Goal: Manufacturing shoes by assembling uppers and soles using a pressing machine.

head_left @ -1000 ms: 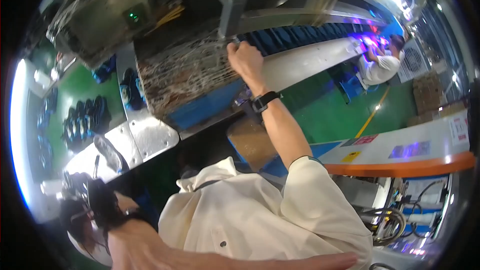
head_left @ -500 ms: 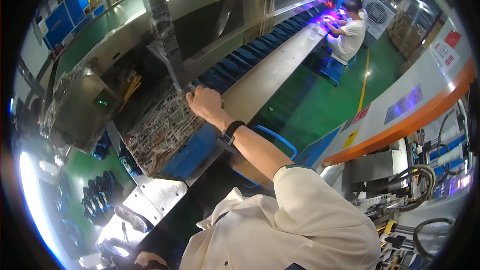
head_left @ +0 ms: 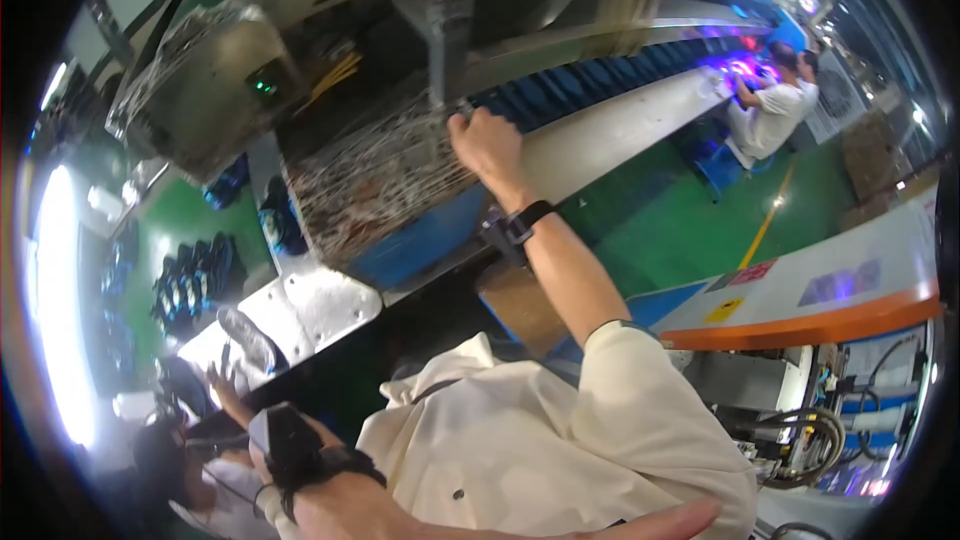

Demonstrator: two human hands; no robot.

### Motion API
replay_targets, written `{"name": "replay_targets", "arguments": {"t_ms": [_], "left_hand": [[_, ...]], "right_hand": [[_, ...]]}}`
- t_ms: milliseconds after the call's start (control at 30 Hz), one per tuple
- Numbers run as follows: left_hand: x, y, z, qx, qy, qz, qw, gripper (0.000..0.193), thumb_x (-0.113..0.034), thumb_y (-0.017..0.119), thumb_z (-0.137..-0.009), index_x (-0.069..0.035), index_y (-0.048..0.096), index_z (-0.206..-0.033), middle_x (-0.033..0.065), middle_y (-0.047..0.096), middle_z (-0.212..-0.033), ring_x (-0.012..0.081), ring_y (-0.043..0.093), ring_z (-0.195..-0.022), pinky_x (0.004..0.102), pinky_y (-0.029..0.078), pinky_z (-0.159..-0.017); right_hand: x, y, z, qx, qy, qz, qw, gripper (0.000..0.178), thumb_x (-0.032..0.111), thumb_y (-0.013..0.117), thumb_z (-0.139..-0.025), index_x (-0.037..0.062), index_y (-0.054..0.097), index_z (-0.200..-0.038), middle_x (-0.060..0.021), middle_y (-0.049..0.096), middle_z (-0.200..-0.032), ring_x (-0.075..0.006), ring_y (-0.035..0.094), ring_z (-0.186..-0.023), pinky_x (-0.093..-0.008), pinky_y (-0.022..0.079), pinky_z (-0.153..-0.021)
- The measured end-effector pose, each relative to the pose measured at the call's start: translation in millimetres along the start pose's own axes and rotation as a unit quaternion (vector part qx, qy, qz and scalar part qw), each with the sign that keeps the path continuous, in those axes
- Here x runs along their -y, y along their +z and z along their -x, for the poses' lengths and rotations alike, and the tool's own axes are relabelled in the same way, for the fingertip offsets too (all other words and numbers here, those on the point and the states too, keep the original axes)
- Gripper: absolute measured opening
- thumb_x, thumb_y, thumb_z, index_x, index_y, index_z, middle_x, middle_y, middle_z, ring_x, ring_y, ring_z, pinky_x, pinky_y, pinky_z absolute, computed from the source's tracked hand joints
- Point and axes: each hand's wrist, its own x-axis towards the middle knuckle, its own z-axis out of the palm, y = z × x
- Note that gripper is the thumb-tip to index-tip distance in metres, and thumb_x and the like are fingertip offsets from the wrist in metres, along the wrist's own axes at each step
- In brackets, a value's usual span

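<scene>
My right hand is closed at the far right corner of a blue box-shaped machine end, beside the foot of a plastic-wrapped metal post. What its fingers hold, if anything, is hidden. Clear crinkled film with brownish patches covers the box top. A black strap with a small device circles my right wrist. My left hand lies across the lower edge in front of my cream shirt, partly cut off. One finger or thumb stretches to the right, and nothing shows in its grasp. A black device is strapped at that wrist.
Dark shoe parts line a long conveyor. A film-wrapped control box with green digits stands left. Another person's hand reaches toward a shoe on a metal plate. A seated person works far right. An orange-edged machine stands right.
The view has tilted, so the box and conveyor sit further right. My left hand has come into view at the bottom. Another person's hand now shows at lower left. My right hand stays at the box corner.
</scene>
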Motion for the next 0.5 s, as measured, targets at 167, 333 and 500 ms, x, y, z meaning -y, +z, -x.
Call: {"name": "replay_targets", "arguments": {"t_ms": [167,333,500], "left_hand": [[4.0,-1.2,12.8,-0.068,0.02,-0.02,0.997,0.067,-0.049,0.061,-0.09,0.004,0.056,-0.13,0.0239,0.065,-0.118,0.0341,0.06,-0.119,0.0465,0.039,-0.109],[7.7,-20.4,25.8,-0.096,0.038,-0.017,0.995,0.068,-0.049,0.061,-0.09,0.005,0.055,-0.13,0.0246,0.064,-0.118,0.035,0.06,-0.118,0.0475,0.039,-0.108],[4.9,-31.8,28.2,-0.109,0.082,-0.033,0.99,0.069,-0.05,0.062,-0.089,0.005,0.054,-0.13,0.0254,0.064,-0.118,0.0359,0.06,-0.118,0.0484,0.039,-0.108]], "right_hand": [[4.5,-3.3,-2.7,0.034,0.005,0.003,0.999,0.052,0.041,0.044,-0.091,-0.0065,0.066,-0.092,-0.0302,0.068,-0.088,-0.0465,0.067,-0.088,-0.0528,0.053,-0.083],[-14.5,-5.7,-7.7,0.039,0.008,0.026,0.999,0.056,0.045,0.045,-0.092,-0.0072,0.067,-0.096,-0.0329,0.067,-0.093,-0.0471,0.066,-0.093,-0.0519,0.052,-0.085],[-9.9,-3.4,-7.9,0.056,0.015,0.022,0.998,0.057,0.046,0.045,-0.092,-0.0064,0.066,-0.101,-0.0331,0.066,-0.096,-0.0476,0.065,-0.096,-0.0523,0.05,-0.088]]}}
